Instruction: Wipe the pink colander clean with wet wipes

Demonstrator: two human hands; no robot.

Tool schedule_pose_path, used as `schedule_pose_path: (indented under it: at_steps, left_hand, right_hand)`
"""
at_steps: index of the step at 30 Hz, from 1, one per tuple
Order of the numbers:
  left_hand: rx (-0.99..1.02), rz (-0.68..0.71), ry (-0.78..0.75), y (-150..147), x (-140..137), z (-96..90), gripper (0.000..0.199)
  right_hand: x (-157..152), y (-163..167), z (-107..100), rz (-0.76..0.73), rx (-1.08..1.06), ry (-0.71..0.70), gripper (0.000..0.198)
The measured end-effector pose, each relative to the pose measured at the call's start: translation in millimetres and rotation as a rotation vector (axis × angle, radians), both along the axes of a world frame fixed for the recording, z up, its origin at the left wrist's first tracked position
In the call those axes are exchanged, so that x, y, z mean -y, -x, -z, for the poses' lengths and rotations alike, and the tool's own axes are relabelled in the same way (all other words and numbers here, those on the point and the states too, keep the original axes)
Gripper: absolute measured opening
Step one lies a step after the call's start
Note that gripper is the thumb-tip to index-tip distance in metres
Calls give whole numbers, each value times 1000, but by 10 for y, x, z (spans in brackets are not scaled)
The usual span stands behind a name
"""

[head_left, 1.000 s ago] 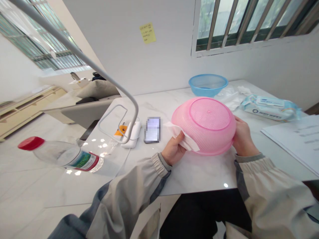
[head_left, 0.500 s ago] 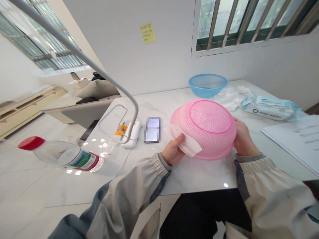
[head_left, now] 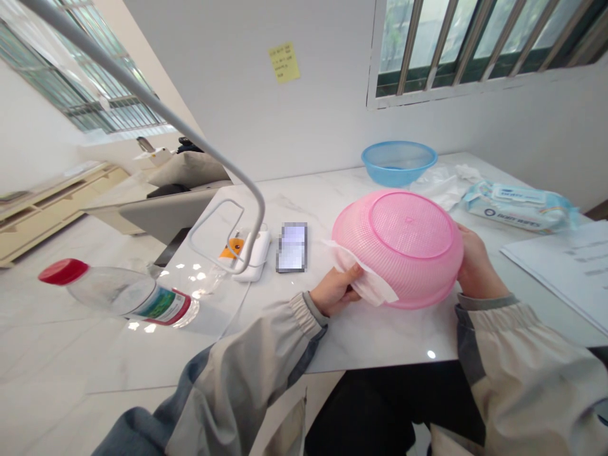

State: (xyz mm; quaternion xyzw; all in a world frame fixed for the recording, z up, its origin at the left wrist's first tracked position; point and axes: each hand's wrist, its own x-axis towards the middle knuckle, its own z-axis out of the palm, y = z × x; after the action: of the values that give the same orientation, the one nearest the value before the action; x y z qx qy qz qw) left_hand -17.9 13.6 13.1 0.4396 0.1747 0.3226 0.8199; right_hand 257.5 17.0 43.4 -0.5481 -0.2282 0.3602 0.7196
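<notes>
A pink mesh plastic basket (head_left: pixel 399 247) is held upside down over the white marbled table, its round base facing up. My left hand (head_left: pixel 336 290) pinches a white wet wipe (head_left: pixel 368 282), which lies against the basket's near left side. On the far right side, my right hand (head_left: pixel 479 263) grips the basket by its edge; most of those fingers are hidden behind it.
Behind the basket stands a blue plastic basket (head_left: pixel 399 163). A pack of baby wipes (head_left: pixel 520 208) and printed papers (head_left: pixel 565 266) lie to the right. Leftward are a phone (head_left: pixel 292 248), a white lamp arm (head_left: pixel 259 209) and a red-capped bottle (head_left: pixel 128 294).
The pink basket has shifted a little to the right with my right hand. My left hand and the wipe have moved slightly right too.
</notes>
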Motion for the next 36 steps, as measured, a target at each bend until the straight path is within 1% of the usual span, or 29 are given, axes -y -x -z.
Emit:
schedule_pose_path:
  at_steps: [4,9,13,17,22,28,31,36]
  left_hand:
    - [0,69,-55,8,1,10,69]
    - [-43,78,-90,18,13,-25,67]
    - [-61,100,-98,29,13,-48,66]
    - [-67,111,-92,37,10,-48,65]
    - [-46,118,-89,37,1,-16,64]
    - [-8,98,-89,19,-16,5,66]
    - [11,69,-70,7,-9,-23,65]
    - [10,26,-30,0,26,-90,64]
  right_hand:
    - [-14,-29,31,-2,-10,-4,25]
    - [-22,-40,43,32,-30,-17,28]
    - [-18,-36,48,60,-46,-25,30]
    - [-26,-53,66,82,-56,-28,25]
    - [-44,-74,83,66,-64,-32,26]
    - [-45,-54,85,39,-50,-33,32]
    - [-33,-38,65,31,-42,-36,36]
    - [-27,-26,40,37,-38,-36,37]
